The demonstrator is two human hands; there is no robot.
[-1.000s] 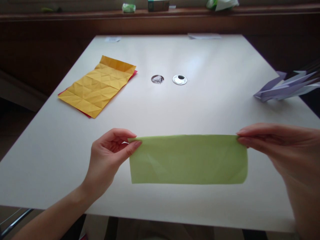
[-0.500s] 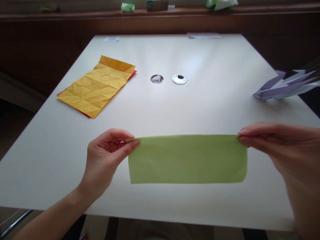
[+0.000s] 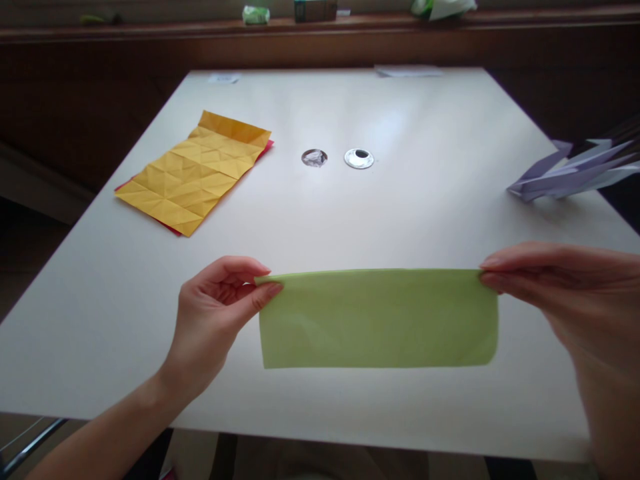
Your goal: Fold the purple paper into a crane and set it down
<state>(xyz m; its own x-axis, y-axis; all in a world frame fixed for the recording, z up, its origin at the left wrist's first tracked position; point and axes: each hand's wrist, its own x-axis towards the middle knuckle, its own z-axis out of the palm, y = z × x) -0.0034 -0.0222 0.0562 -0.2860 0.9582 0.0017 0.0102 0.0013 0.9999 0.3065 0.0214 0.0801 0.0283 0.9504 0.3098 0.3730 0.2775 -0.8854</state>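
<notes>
A green sheet of paper is stretched between my hands over the near part of the white table. It looks like a wide rectangle, with its long top edge nearly level and its lower corners hanging free. My left hand pinches the top left corner between thumb and fingers. At the top right corner, my right hand has the paper between thumb and fingertips. Whether the sheet touches the tabletop I cannot tell.
Creased yellow paper lies on the white table at left, red paper peeking out beneath. Two round table fittings are set in the middle. Folded lilac paper sits at the right edge. Small items stand on a ledge behind.
Both hands and the green paper have shifted very slightly to the right. The grip at both corners is the same.
</notes>
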